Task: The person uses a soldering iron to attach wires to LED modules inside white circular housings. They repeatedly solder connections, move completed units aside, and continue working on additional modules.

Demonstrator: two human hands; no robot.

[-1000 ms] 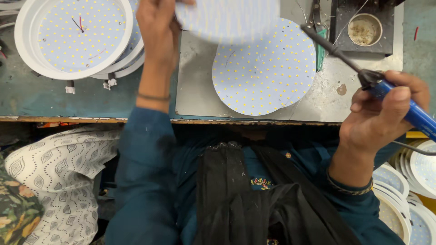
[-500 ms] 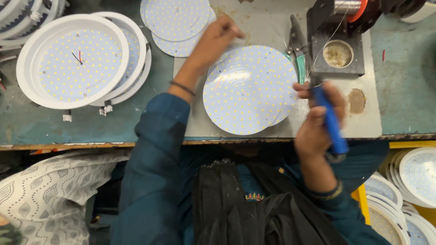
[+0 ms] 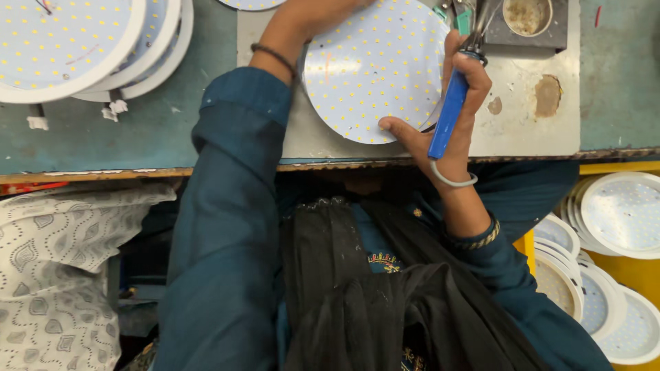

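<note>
Right hand (image 3: 450,113) clenched around blue-handled soldering iron (image 3: 447,117), thumb pressing near edge of round LED board (image 3: 375,69). Left hand (image 3: 302,17) mostly cut off by top edge, lying on board's far side; grip cannot tell. Board flat on grey mat (image 3: 522,130) on counter (image 3: 137,130). Tin cup (image 3: 527,15) beyond iron. White round housings (image 3: 148,58) at counter's left, more stacked (image 3: 622,213) below at right.

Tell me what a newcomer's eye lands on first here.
The round white LED disc dotted with yellow chips, lying on the grey plate at the bench's middle, draws the eye first. The right hand grips a blue-handled soldering iron at the disc's right edge, its thumb pressing on the disc, while the left hand reaches to the disc's top. Stacked white lamp housings sit at upper left.
</note>
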